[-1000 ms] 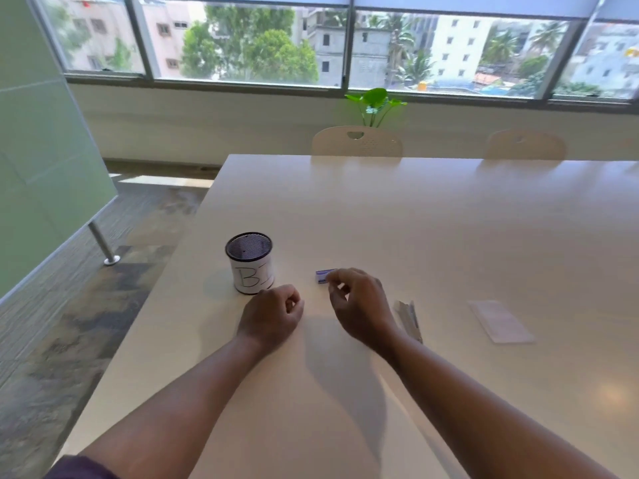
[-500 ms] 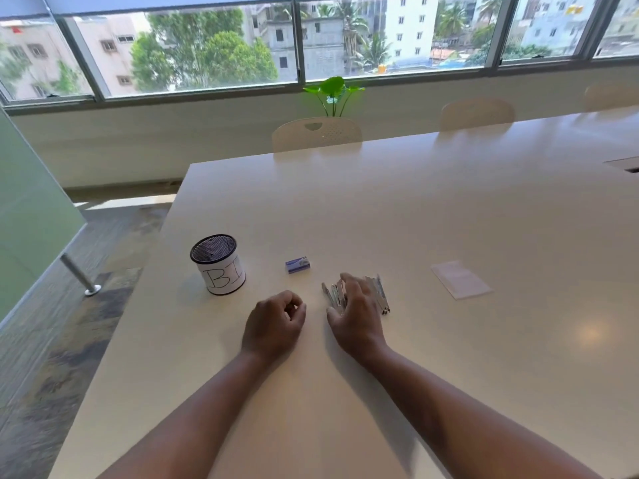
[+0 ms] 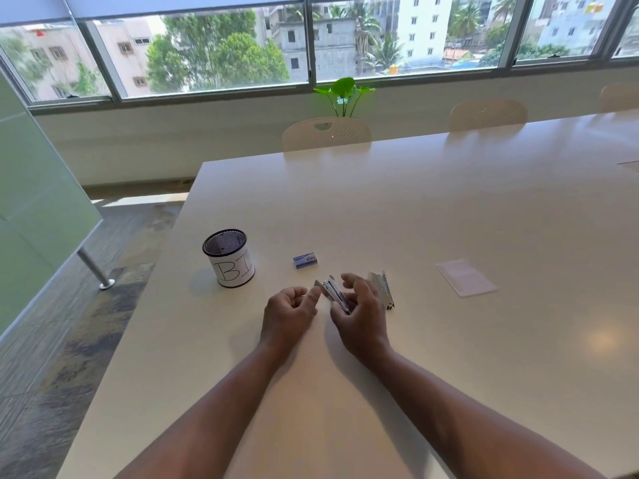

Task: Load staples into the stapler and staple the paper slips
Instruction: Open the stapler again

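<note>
My right hand (image 3: 359, 305) grips a silver stapler (image 3: 333, 293), lifted a little off the white table (image 3: 415, 219), its front end pointing up and left. A second metal part (image 3: 382, 291), opened out from the stapler or separate, I cannot tell which, shows just right of that hand. My left hand (image 3: 288, 309) hovers beside the stapler's tip with fingers loosely curled, holding nothing. A small blue staple box (image 3: 305, 260) lies beyond both hands. Pale paper slips (image 3: 465, 277) lie flat to the right.
A black mesh cup (image 3: 229, 258) wrapped in white paper marked "BI" stands left of the staple box. Cream chairs (image 3: 326, 133) line the table's far edge. The table's left edge drops to the floor near a glass partition (image 3: 38, 202).
My right hand left the staple box, moved right onto the stapler and has lifted it. My left hand has loosened from a fist and come close to the stapler.
</note>
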The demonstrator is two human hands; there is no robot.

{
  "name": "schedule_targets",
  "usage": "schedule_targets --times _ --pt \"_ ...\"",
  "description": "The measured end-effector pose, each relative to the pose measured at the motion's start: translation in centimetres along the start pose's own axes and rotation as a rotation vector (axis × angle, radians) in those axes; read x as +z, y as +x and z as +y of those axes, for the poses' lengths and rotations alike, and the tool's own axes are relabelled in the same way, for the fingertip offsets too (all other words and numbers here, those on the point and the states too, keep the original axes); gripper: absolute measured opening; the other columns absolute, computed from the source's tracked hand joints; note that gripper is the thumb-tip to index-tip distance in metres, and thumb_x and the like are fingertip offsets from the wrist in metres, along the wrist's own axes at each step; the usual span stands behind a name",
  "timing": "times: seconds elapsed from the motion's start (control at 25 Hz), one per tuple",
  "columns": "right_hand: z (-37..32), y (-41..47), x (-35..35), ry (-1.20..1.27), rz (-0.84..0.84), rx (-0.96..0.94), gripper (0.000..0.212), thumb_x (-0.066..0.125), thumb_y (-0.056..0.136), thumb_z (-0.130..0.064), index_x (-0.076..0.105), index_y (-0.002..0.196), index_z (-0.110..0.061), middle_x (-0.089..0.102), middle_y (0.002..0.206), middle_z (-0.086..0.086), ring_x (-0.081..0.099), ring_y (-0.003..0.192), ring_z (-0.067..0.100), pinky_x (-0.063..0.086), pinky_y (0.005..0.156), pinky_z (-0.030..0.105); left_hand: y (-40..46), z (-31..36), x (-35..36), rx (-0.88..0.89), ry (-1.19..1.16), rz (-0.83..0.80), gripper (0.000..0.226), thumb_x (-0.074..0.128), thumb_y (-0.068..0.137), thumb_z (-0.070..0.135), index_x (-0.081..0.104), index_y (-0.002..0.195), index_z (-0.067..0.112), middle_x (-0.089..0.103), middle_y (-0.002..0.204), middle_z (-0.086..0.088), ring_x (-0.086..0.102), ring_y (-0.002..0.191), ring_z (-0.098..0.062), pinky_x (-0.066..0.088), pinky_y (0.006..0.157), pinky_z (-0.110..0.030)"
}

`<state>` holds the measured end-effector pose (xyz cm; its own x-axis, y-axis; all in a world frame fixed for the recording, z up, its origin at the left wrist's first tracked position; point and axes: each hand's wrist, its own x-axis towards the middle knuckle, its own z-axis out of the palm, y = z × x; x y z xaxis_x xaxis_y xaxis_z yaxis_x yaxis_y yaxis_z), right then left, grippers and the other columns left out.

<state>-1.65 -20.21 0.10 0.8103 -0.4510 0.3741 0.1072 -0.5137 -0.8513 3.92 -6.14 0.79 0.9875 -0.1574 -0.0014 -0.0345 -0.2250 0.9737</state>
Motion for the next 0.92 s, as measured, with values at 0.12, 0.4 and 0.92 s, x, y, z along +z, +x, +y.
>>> schedule_targets --times 0.12,0.4,0.92 --pt "-0.1 -1.4 0.6 0.068 -0.022 -0.092 0.044 0.076 0.078 -0.008 0.064 0.119 -0.019 0.06 0.108 -0.006 0.065 0.086 0.005 0.049 0.076 0.011 -0.3 0.4 0.8 -0.107 -0.388 -0.119 0.025 0.07 0.095 0.023 0.072 0.103 0.0 0.078 0.092 -0.018 0.073 0.083 -0.029 0.06 0.077 -0.034" --pt "-0.2 -1.6 0.6 0.096 -0.148 -0.048 0.052 0.072 0.088 -0.035 0.055 0.135 -0.02 0.061 0.112 -0.006 0.064 0.09 0.004 0.053 0.071 0.016 -1.1 -0.2 0.1 -0.055 -0.51 -0.177 0.017 0.059 0.101 0.009 0.067 0.112 0.0 0.072 0.107 -0.028 0.07 0.097 -0.038 0.055 0.096 -0.048" --pt "0.1 -0.3 0.6 0.153 -0.14 0.081 0.022 0.054 0.102 -0.031 0.052 0.082 -0.022 0.056 0.068 -0.007 0.048 0.06 0.004 0.042 0.059 0.028 -2.1 1.0 2.2 0.093 0.054 0.159 0.031 0.041 0.107 0.029 0.056 0.089 0.009 0.062 0.062 -0.003 0.06 0.055 -0.018 0.051 0.057 -0.038"
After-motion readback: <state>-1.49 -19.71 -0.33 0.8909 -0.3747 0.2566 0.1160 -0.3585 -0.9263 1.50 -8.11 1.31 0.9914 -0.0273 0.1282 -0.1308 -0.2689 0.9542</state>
